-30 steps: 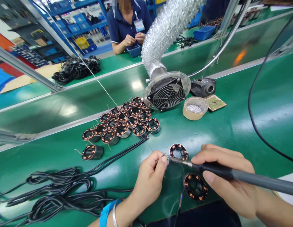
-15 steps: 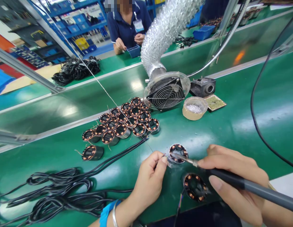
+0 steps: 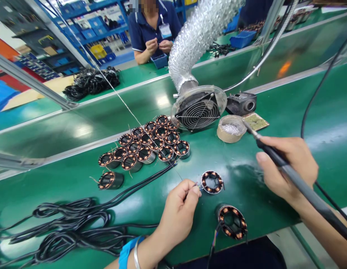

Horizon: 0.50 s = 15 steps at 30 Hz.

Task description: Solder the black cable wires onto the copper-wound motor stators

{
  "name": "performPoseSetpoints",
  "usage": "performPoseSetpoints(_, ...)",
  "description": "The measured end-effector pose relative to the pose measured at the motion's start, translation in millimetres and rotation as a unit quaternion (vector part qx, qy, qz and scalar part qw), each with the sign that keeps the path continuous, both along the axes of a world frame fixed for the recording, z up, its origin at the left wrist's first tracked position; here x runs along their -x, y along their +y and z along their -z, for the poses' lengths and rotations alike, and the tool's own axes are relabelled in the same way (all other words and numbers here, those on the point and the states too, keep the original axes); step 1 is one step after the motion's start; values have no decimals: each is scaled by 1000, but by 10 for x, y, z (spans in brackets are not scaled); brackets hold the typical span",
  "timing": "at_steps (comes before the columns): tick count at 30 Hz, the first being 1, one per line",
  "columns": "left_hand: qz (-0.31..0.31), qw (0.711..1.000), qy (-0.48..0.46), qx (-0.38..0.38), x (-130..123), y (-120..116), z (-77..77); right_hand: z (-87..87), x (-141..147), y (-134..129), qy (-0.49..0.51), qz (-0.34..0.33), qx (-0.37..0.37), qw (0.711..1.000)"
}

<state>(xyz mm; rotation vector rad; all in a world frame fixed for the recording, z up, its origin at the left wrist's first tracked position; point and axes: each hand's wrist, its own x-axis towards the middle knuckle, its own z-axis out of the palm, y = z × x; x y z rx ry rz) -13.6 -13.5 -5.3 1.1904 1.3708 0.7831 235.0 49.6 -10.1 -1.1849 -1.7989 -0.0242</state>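
My left hand (image 3: 179,211) is closed in a pinch on thin wires beside a motor stator (image 3: 211,174), a ring with copper coils standing on the green bench. A thin strand like solder wire (image 3: 125,106) runs down from the upper left to these fingers. My right hand (image 3: 292,164) grips a soldering iron (image 3: 278,158) by its dark handle. The iron's tip is at the right rim of a round tub (image 3: 228,139) holding silvery bits. Nearer to me lies a second stator (image 3: 237,235), tilted, with coloured leads joining a black cable.
Several stators (image 3: 145,154) stand grouped beyond my left hand. Coiled black cables (image 3: 64,241) lie at the left. A fume extractor fan (image 3: 200,114) with a silver duct (image 3: 187,48) stands behind, beside an iron holder (image 3: 242,102) and a sponge tray (image 3: 256,121). A co-worker (image 3: 153,30) sits opposite.
My right hand has moved the soldering iron away from the stator, up and right to the tub. My left hand stays put. The co-worker's hands have come closer together.
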Motion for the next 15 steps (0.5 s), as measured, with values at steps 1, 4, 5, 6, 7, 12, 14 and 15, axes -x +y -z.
performPoseSetpoints(1, 0, 1000, 0, -1, -1, 3, -2, 53, -47, 54, -29, 15, 29, 999)
performPoseSetpoints(4, 0, 1000, 0, -2, -4, 14, -6, 161, -122, 124, -68, 23, 77, 994)
performPoseSetpoints(5, 0, 1000, 0, -2, -5, 17, -5, 170, -119, 116, -61, 18, 76, 995)
performPoseSetpoints(6, 0, 1000, 1, -2, -4, 18, -4, 163, -101, 98, -45, 6, 70, 996)
performPoseSetpoints(7, -1, 1000, 1, -2, -4, 18, -3, 141, -68, 73, -26, -15, 62, 998)
performPoseSetpoints(12, -10, 1000, -13, 19, 12, 5, -3, -60, 289, -11, 32, -207, 49, 977)
performPoseSetpoints(14, -13, 999, -31, 31, 27, 10, -7, -110, 464, 3, 23, -294, 74, 953)
performPoseSetpoints(15, -14, 998, -42, 34, 36, 17, -12, -119, 542, 16, 14, -329, 81, 941)
